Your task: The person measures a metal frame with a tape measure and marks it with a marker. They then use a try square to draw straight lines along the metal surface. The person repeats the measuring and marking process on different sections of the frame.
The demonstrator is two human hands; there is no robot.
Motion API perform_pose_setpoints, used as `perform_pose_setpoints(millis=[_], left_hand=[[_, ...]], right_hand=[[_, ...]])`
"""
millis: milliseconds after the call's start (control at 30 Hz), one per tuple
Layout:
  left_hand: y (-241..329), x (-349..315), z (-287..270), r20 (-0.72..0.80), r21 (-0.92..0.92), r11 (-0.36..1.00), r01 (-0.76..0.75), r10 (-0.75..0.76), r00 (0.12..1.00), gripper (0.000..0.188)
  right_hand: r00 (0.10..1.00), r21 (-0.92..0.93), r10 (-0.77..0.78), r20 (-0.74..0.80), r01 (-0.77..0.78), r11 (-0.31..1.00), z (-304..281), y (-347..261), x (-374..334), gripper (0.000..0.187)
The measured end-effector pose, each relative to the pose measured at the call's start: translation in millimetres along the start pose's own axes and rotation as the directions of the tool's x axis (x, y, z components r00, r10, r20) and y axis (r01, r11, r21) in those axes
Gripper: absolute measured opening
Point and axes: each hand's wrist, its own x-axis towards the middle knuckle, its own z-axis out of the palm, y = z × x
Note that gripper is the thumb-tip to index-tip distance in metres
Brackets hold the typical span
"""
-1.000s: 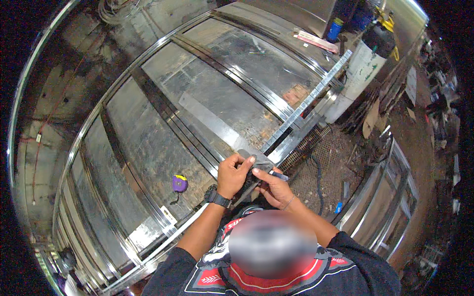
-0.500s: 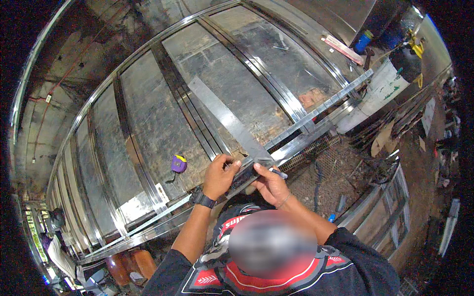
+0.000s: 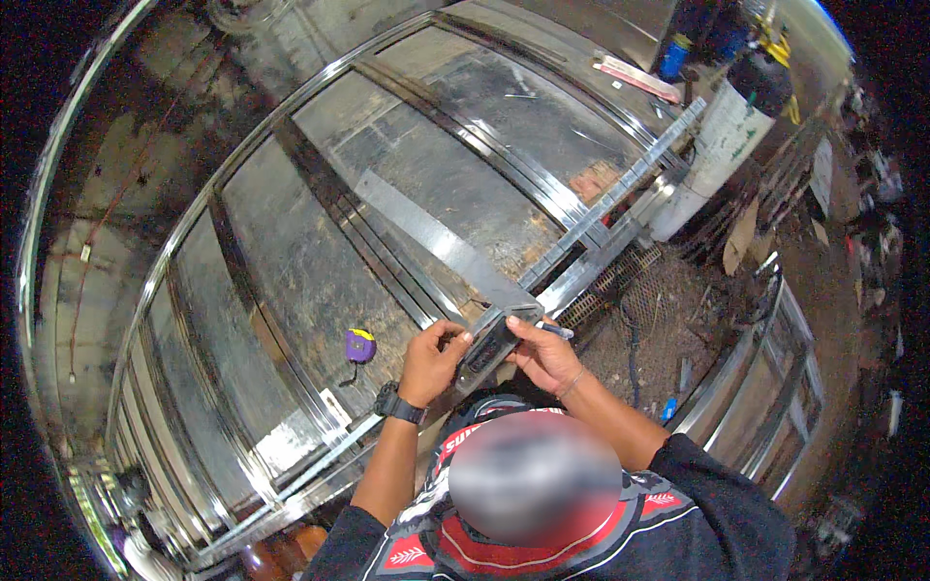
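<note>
A large try square with a long flat metal blade (image 3: 426,237) and a dark slotted stock (image 3: 487,351) lies across the near edge of a metal frame (image 3: 572,281). My right hand (image 3: 547,360) grips the stock near the corner, thumb on top. A pen-like marker (image 3: 555,331) sticks out between that hand's fingers. My left hand (image 3: 433,363) is closed with curled fingers, its thumb and fingertips against the other side of the stock. Its wrist carries a dark watch (image 3: 399,403). Left of it, a purple and yellow tape measure (image 3: 360,346) rests on the panel.
Metal crossbars (image 3: 358,232) span the dark panel (image 3: 320,281). At the far right stand a blue can (image 3: 675,58) and a whitish drum (image 3: 712,160). Another metal frame (image 3: 775,358) leans at right, beside mesh and debris on the ground (image 3: 630,339).
The square's stock has turned so its broad slotted face shows. My hands stay on it. The whole view has shifted slightly.
</note>
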Motion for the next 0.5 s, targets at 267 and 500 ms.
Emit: perform_pose_setpoints(millis=[267,500], left_hand=[[-20,-2,-16,0.153,-0.042,0.999,-0.004,0.011,0.988,0.02],[-26,-12,-24,0.232,-0.037,0.999,0.031,-0.022,0.973,0.022]], right_hand=[[0.997,-0.007,-0.068,-0.027,0.068,0.998,1,2,-6,0.027],[0.987,-0.004,-0.122,-0.106,0.122,0.993,0,12,-12,0.026]])
